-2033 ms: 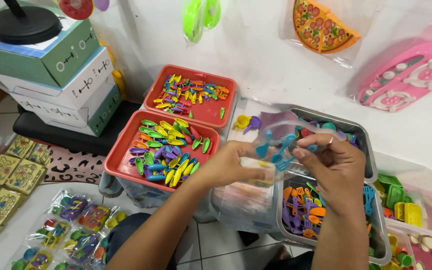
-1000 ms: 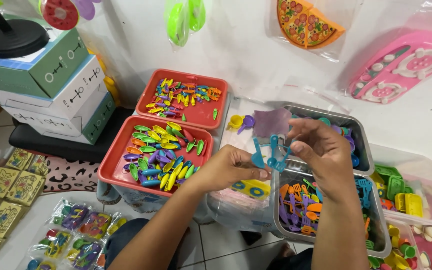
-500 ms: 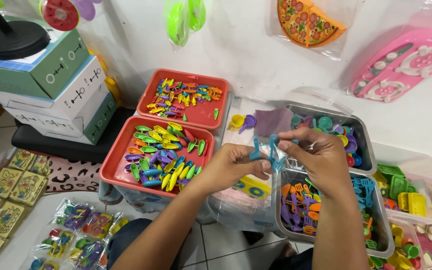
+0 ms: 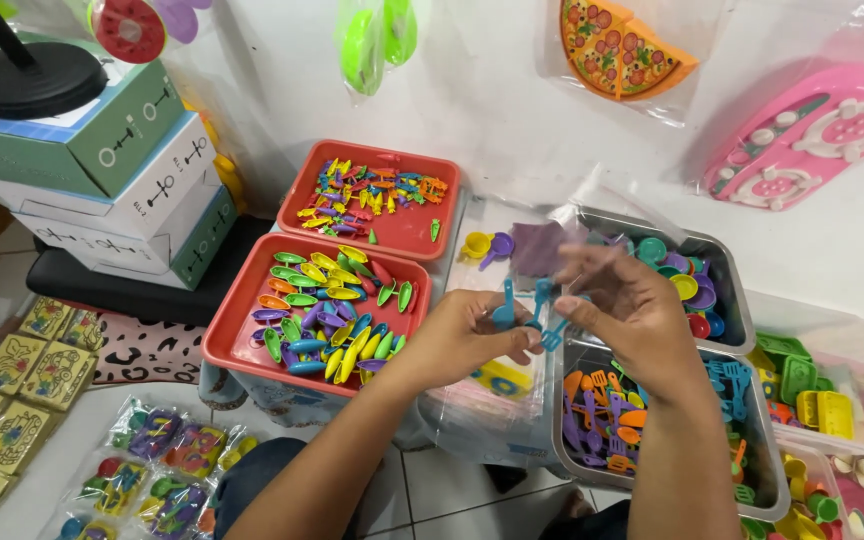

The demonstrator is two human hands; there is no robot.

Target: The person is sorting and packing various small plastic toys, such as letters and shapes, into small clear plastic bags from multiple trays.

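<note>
A home toy-packing workplace on a tiled floor (image 4: 432, 490): red trays (image 4: 242, 345) and metal tins (image 4: 567, 440) hold sorted tiny plastic toys, filled packets (image 4: 142, 470) lie ready, and bagged toys (image 4: 622, 50) hang on the wall.

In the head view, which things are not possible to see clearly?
- Blue utensils: exact count unclear; left hand and right hand cover parts.
- Right hand fingers: motion-blurred.
- Clear bag: outline hard to trace, transparent.
- Pink toy: cut by right edge.
- Lower steel bin: right forearm hides much.
</note>
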